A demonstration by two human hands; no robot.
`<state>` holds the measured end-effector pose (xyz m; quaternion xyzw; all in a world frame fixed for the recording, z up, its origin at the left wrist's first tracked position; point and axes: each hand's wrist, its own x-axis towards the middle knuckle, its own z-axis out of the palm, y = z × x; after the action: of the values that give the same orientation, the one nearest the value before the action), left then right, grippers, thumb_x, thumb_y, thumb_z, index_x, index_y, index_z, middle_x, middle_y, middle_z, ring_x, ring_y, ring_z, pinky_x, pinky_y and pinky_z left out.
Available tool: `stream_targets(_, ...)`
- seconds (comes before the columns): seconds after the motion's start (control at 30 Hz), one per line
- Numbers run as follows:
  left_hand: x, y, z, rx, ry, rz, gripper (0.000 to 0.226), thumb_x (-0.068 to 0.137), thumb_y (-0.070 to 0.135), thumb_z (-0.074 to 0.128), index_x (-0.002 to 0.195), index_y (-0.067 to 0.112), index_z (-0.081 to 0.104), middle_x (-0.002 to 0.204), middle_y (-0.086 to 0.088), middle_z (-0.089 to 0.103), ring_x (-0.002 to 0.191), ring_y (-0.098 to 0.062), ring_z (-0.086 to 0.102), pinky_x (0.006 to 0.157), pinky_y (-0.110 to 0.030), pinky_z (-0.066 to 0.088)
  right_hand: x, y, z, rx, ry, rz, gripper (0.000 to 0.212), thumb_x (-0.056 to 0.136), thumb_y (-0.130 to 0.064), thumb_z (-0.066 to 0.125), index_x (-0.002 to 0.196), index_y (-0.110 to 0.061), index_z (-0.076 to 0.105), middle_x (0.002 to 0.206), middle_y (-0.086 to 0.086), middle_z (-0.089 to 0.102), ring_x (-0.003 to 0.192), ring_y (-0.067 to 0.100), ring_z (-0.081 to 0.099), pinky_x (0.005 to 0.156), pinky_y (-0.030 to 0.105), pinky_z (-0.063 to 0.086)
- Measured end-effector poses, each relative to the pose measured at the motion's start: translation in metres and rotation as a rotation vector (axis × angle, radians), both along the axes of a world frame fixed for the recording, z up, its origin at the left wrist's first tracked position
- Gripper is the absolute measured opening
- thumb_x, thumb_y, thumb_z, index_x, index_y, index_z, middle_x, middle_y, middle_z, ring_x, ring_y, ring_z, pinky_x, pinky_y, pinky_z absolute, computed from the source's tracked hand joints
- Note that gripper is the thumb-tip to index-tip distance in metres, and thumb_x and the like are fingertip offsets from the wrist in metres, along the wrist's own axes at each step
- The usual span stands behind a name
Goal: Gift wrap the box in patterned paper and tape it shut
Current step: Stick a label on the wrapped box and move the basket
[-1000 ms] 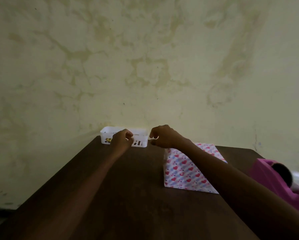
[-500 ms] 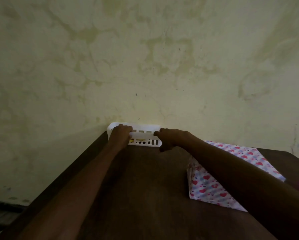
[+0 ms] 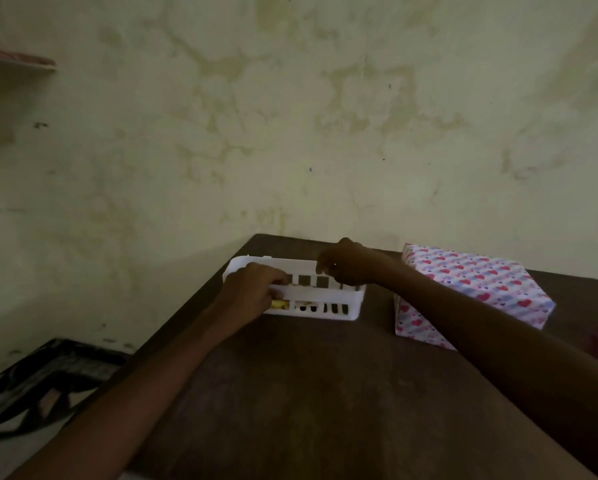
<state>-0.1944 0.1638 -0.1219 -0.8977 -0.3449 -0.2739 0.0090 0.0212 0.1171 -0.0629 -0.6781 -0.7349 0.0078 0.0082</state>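
1. Both hands are at the white basket (image 3: 325, 299), which sits at the far left corner of the table (image 3: 308, 393). A second ago they hovered just short of it. Half a second ago they had closed on its ends.
2. Left hand (image 3: 252, 292): fingers curled over the near wall at the basket's left end, gripping it. A yellow item (image 3: 279, 304) shows through the slots just beside that hand.
3. Right hand (image 3: 346, 266): now raised over the basket's far right part, fingers bent and bunched. I cannot tell whether it pinches anything or is only reaching in.
4. Box (image 3: 470, 282): lies on the table right of the basket, apart from it and from both hands. Patterned paper covers every side that shows. It has not been handled across these moments.
5. Reading: the move from the basket's ends to its inside suggests a search for tape, so wrapping looks nearly done and sealing is left. No tape roll is visible.
6. Writing: none legible. No brand or label shows on the basket or box. The paper carries red and pink hearts on pale blue stripes.
7. Light is dim and the basket's contents are mostly hidden.
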Motion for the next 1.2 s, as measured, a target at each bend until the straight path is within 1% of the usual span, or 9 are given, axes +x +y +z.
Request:
stream_targets(0.07,-0.018,-0.012,-0.002,-0.054,0.004,-0.031,0.017,0.084,0.026,0.070,0.099,0.033,0.072,0.122,0.008,0.063,0.119,-0.013,0.052,0.105,-0.031,0.042,-0.011,-0.007,-0.004,-0.019,0.016,0.049,0.025,0.095,-0.010,0.057,0.117,-0.011,0.068,0.119,0.009,0.066,0.104,0.020,0.062,0.085,0.025,0.048)
stream_targets(0.17,-0.039,-0.024,0.005,-0.206,-0.007,-0.111,0.013,0.090,0.035,0.061,0.088,0.031,0.073,0.096,0.016,0.068,0.091,-0.001,0.061,0.085,-0.026,0.050,-0.026,-0.013,-0.010,-0.030,0.073,0.093,0.019,0.090,-0.016,0.067,0.108,-0.014,0.073,0.114,0.003,0.068,0.097,0.013,0.062,0.076,0.017,0.045)
stream_targets(0.3,-0.052,-0.024,0.021,-0.309,-0.099,-0.117,0.011,0.090,0.022,0.064,0.084,0.024,0.073,0.080,0.015,0.069,0.073,0.002,0.064,0.069,-0.019,0.051,-0.041,-0.012,-0.020,-0.042,0.060,0.143,0.016,0.089,-0.018,0.068,0.104,-0.015,0.074,0.111,0.003,0.069,0.098,0.017,0.066,0.091,0.033,0.054)
stream_targets(0.37,-0.053,-0.017,0.024,-0.305,-0.087,-0.066,0.005,0.085,0.019,0.070,0.089,0.021,0.072,0.086,0.009,0.069,0.076,-0.002,0.064,0.068,-0.017,0.049,-0.047,-0.010,-0.021,-0.052,0.050,0.132,0.019,0.090,-0.019,0.067,0.107,-0.013,0.073,0.114,0.004,0.069,0.101,0.018,0.065,0.093,0.032,0.053)
stream_targets(0.53,-0.049,-0.003,0.015,-0.183,0.102,0.076,0.030,0.077,0.032,0.078,0.105,0.025,0.069,0.110,0.002,0.049,0.104,-0.015,0.045,0.083,-0.028,0.043,-0.057,0.000,-0.024,-0.153,0.051,0.046,0.029,0.094,-0.024,0.062,0.120,-0.011,0.067,0.120,0.006,0.066,0.092,0.014,0.060,0.085,0.025,0.049)
stream_targets(0.77,-0.050,0.002,0.007,-0.205,-0.005,0.084,0.033,0.078,0.024,0.077,0.110,0.025,0.068,0.124,0.003,0.048,0.116,-0.018,0.039,0.092,-0.026,0.034,-0.063,0.011,-0.029,-0.111,0.060,-0.013,0.026,0.093,-0.020,0.061,0.115,-0.007,0.065,0.118,0.008,0.065,0.096,0.018,0.061,0.089,0.030,0.052)
stream_targets(0.97,-0.053,0.004,0.006,-0.194,-0.075,0.010,0.020,0.085,0.023,0.069,0.105,0.025,0.070,0.117,0.005,0.055,0.113,-0.016,0.043,0.091,-0.026,0.035,-0.061,-0.006,-0.019,0.014,0.134,0.028,0.005,0.085,-0.016,0.072,0.089,-0.016,0.070,0.108,0.004,0.068,0.094,0.016,0.062,0.081,0.029,0.055)
stream_targets(1.1,-0.052,-0.002,0.016,-0.253,-0.181,-0.107,0.017,0.088,0.028,0.066,0.104,0.024,0.070,0.105,0.007,0.063,0.099,-0.010,0.055,0.084,-0.029,0.047,-0.058,-0.020,-0.009,0.137,0.329,0.017,0.003,0.083,-0.009,0.074,0.086,-0.007,0.075,0.097,-0.001,0.068,0.074,0.010,0.060,0.043,0.009,0.041)
stream_targets(1.2,-0.050,-0.009,0.024,-0.336,-0.267,-0.122,0.018,0.085,0.023,0.071,0.102,0.023,0.068,0.100,0.008,0.065,0.090,-0.006,0.061,0.075,-0.021,0.048,-0.057,-0.024,-0.005,0.206,0.420,0.029,0.011,0.079,-0.007,0.077,0.075,-0.016,0.073,0.084,-0.011,0.065,0.077,0.002,0.058,0.058,0.003,0.042)
